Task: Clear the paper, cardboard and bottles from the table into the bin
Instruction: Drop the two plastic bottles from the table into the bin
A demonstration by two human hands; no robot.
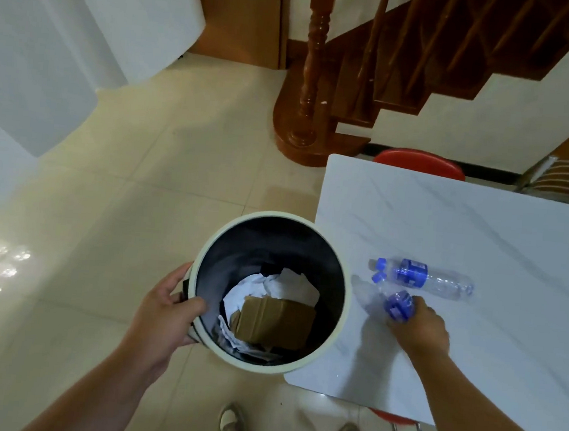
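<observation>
Right hand (421, 327): fingers closed around a clear plastic bottle (384, 301) with a blue label, which lies on the table (481, 232) near its left edge, cap end pointing away from the person.

Left hand (168, 311): clasped over the near-left rim of the bin (338, 254), thumb inside, fingers on the outer wall; the bin is tipped with its mouth toward the camera and its rim touching or just overlapping the table edge.

Bin contents: a brown piece of cardboard (274, 321) lying on crumpled white paper (280, 283).

Second bottle (425, 277): clear, blue cap and label, on its side on the table just beyond the held one, untouched.

Surroundings: red chair (418, 161) behind the table; wooden staircase (375, 68) further back; tiled floor (122, 201); two shoes (233, 427) at the bottom edge.
</observation>
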